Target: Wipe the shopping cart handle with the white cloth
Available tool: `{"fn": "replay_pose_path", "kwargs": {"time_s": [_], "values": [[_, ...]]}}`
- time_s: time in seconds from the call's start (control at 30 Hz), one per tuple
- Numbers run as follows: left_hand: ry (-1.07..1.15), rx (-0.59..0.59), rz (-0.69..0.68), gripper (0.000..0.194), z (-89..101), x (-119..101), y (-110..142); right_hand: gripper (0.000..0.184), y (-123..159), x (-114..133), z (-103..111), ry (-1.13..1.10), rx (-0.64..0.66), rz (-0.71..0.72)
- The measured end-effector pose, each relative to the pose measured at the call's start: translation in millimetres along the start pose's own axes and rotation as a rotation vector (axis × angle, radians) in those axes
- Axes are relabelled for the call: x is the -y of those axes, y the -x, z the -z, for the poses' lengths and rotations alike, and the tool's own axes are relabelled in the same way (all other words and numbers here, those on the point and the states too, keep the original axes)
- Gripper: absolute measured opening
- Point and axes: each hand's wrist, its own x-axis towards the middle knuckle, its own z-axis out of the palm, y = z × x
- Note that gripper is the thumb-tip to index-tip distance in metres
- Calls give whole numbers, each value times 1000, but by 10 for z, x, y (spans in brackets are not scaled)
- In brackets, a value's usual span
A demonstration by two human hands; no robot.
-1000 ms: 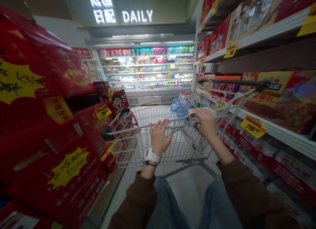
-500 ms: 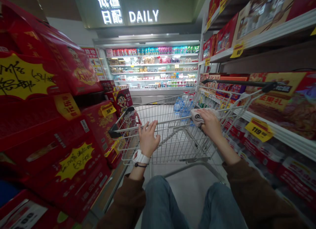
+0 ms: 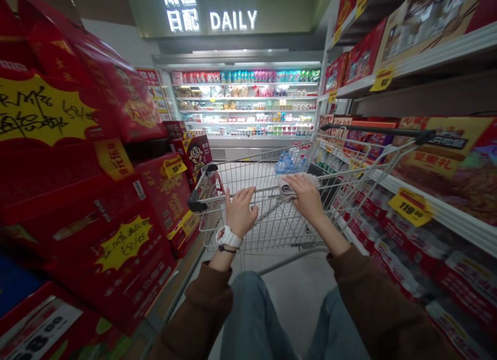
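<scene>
A wire shopping cart (image 3: 267, 230) stands across the aisle in front of my knees. Its black handle bar (image 3: 373, 129) is at the right end. My left hand (image 3: 241, 214), with a white watch on the wrist, lies over the near top rail, fingers stretched and thumb apart. Folded under my right hand (image 3: 309, 198) is a light grey cloth (image 3: 286, 188), pressed onto the same rail near the middle of the side. The fingers are bent over the cloth, and part of it sticks out on either side of the hand.
Red gift boxes (image 3: 116, 96) are stacked high on the left, close to the cart's end. Shelves (image 3: 438, 55) of packaged goods line the right. Bottled water (image 3: 289, 161) stands on the floor beyond the cart, before a lit refrigerated case (image 3: 248, 145).
My right hand has slid left along the rail with the cloth, closer to my left hand. My left hand stays on the rail. The view has shifted slightly.
</scene>
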Motion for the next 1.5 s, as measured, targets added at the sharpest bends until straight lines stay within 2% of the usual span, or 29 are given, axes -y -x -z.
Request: {"fn": "replay_pose_path", "kwargs": {"time_s": [0.1,0.17,0.27,0.4,0.47,0.53,0.6,0.7,0.77,0.83,0.9,1.0,1.07,1.13,1.2,1.27,1.33,1.4,1.5], "values": [[-4,-33,48,54,41,151,60,69,41,-307,129,8,-60,-108],[3,-35,41,56,38,171,80,67,52,-381,135,12,-88,-150],[25,-34,45,56,-1,85,76,66,40,-203,-2,2,-93,-142],[37,-23,49,58,-49,-53,71,72,1,239,-225,-47,-18,-28],[32,-17,59,58,-50,-81,89,73,-10,319,-246,-70,16,18],[32,-19,79,56,-36,-83,117,73,-3,230,-193,-79,32,33],[36,-25,101,56,-18,-78,149,73,25,9,-97,-66,20,11],[34,-21,114,57,-13,-90,180,71,85,-350,27,-34,-53,-76],[32,-15,117,58,-28,-120,185,68,115,-455,44,-22,-95,-126],[36,-16,115,59,-49,-162,183,68,128,-390,-5,-19,-109,-139],[47,-19,106,60,-66,-205,182,70,125,-183,-99,-26,-90,-106],[57,-22,102,61,-71,-253,191,77,110,179,-225,-57,-24,1],[55,-17,103,61,-61,-269,203,80,100,289,-239,-77,19,75],[55,-9,96,62,-47,-278,216,79,97,228,-191,-84,50,121],[56,0,89,63,-36,-290,229,77,107,38,-107,-76,59,126],[56,9,89,64,-34,-316,238,76,131,-165,-31,-56,40,91],[60,9,92,65,-41,-361,243,75,162,-262,5,-40,15,48],[74,2,93,65,-56,-422,242,75,190,-193,-14,-32,-4,16],[97,-8,98,63,-83,-517,235,78,213,118,-117,-47,4,33]]}}
